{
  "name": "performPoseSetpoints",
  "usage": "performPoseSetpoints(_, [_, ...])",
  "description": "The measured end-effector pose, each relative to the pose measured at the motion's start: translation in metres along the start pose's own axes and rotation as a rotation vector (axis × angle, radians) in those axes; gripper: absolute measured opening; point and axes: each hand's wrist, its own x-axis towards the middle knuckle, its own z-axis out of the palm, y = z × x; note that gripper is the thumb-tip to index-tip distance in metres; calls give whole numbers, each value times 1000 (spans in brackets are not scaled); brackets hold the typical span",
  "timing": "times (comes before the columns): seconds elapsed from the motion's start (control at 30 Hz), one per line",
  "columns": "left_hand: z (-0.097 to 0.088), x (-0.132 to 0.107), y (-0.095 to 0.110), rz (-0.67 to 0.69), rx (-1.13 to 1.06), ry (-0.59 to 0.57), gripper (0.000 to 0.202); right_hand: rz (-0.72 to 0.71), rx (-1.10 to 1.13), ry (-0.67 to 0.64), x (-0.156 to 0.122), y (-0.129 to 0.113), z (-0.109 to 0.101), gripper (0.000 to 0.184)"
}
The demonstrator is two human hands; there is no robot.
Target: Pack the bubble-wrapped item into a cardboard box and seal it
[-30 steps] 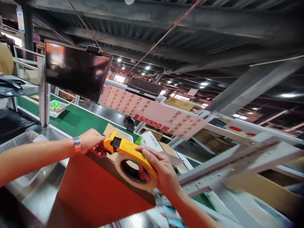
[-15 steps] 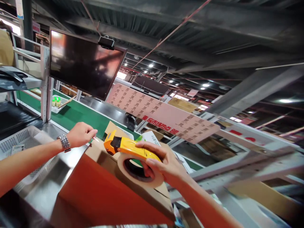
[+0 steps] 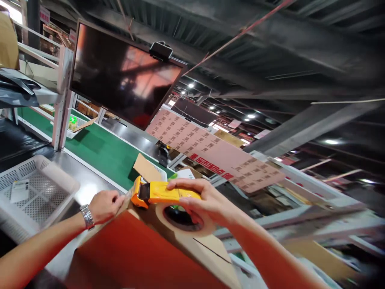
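Note:
My right hand (image 3: pixel 200 198) is wrapped round a yellow tape dispenser (image 3: pixel 164 192) loaded with a wide roll of tape (image 3: pixel 161 214). The dispenser's orange head rests at the top edge of a cardboard box (image 3: pixel 144 249), whose near side looks reddish. A short strip of clear tape (image 3: pixel 126 197) runs from that head to my left hand (image 3: pixel 106 206). Closed at the box's left edge, my left hand wears a metal watch on its wrist and pinches the strip's end, though its fingertips are partly hidden.
A white perforated basket (image 3: pixel 64 178) with a card inside stands left on a metal table (image 3: pixel 87 188). Behind runs a green conveyor belt (image 3: pixel 102 150) carrying trays. A large dark monitor (image 3: pixel 123 76) and a long sign board (image 3: pixel 204 144) hang above it.
My left hand has moved down against the box's left edge, with the tape strip. The dispenser has tipped level and come down close to the box's top edge. The camera view has shifted.

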Motion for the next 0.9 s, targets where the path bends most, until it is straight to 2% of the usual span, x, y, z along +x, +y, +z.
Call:
performPoseSetpoints(0.07, [2,-5,-2,-5,-146,89,45,40,20,12,1,-4,0,53])
performPoseSetpoints(0.13, [2,-9,0,132,-392,150,67,82,68,24,-1,-7,1,56])
performPoseSetpoints(0.17, [3,-9,2,218,-495,114,85,107,96,17,-3,-7,3,58])
performPoseSetpoints(0.23, [6,-5,12,325,-592,-60,122,153,141,-5,-5,-8,5,64])
performPoseSetpoints(0.3, [13,5,23,327,-569,-201,135,172,162,-16,-7,-8,6,66])
performPoseSetpoints(0.33, [16,10,29,324,-536,-222,134,170,168,-13,-8,-8,5,65])
performPoseSetpoints(0.4, [21,21,37,334,-463,-193,128,158,182,-11,-9,-7,1,63])
performPoseSetpoints(0.53, [26,37,39,360,-408,-174,119,126,184,0,-13,-5,-10,62])
performPoseSetpoints(0.63, [28,41,38,377,-427,-205,116,70,137,3,-12,-2,-15,61])
performPoseSetpoints(0.73, [28,41,41,322,-488,-250,110,41,118,40,-9,2,-16,59])
performPoseSetpoints(0.9, [22,39,45,271,-612,-343,90,19,117,12,-6,5,-17,61])
